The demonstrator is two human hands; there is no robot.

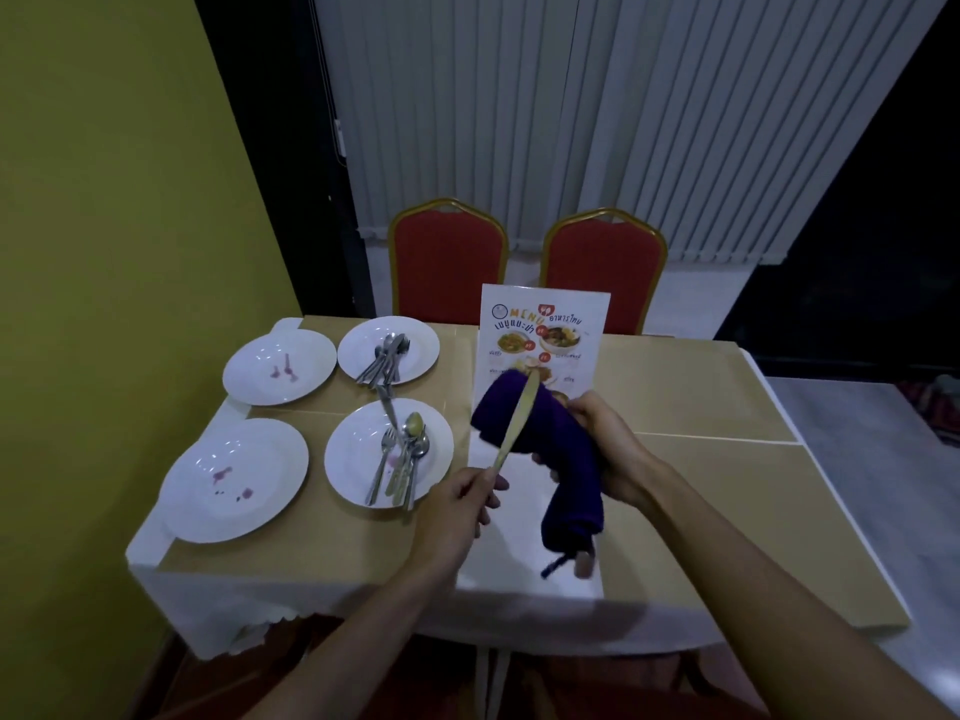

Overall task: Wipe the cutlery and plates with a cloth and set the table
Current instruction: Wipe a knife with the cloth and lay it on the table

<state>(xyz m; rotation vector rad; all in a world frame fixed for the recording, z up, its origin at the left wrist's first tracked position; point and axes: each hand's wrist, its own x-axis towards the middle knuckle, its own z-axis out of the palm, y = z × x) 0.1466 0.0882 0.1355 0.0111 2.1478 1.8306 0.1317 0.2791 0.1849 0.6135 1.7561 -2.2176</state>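
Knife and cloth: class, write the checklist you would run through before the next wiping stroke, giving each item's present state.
1. Knife held securely: ok, left hand pinches its handle.
2. Cloth in hand: ok, right hand grips it.
3. Cloth touching the blade: cannot tell, blurred.
4. Near left plate and far left plate clean: not ok, both bear purple stains.
5. Other cutlery wiped: cannot tell; it lies heaped on the near right plate and far right plate.
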